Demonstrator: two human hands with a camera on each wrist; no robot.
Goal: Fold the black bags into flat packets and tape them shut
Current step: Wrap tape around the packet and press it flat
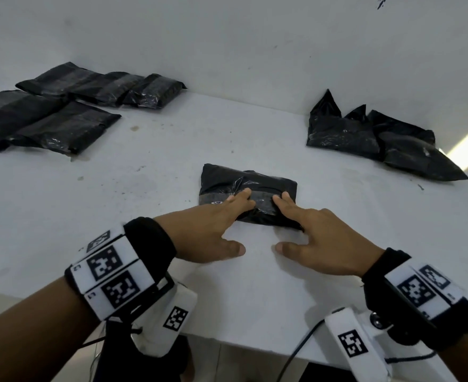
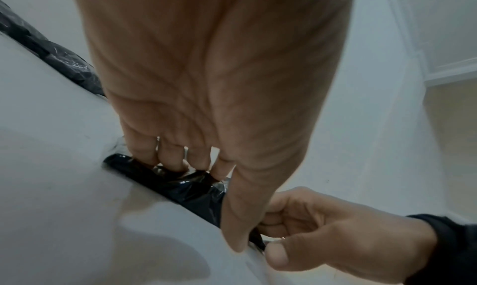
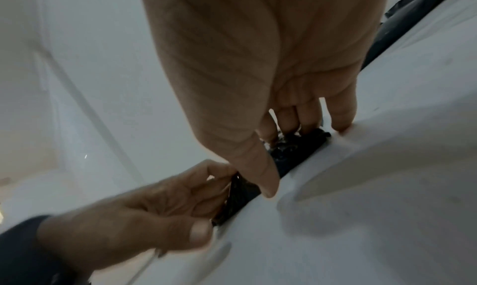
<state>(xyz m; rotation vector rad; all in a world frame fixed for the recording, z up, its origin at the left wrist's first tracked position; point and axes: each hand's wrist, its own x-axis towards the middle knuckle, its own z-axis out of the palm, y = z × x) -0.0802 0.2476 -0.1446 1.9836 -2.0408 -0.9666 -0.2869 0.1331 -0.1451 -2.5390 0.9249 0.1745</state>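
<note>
The packet [image 1: 248, 195] lies at table [image 1: 150, 216] centre. Left hand [image 1: 213, 230] and right hand [image 1: 318, 238], fingers extended, press its taped top; neither grips it. Film judged thin, slippery, springy: hold by flat pressure on the fold.

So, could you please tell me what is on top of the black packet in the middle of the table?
A strip of clear tape crosses the packet, and the fingers of the left hand and right hand press on it. The part under the fingers is hidden.
</note>
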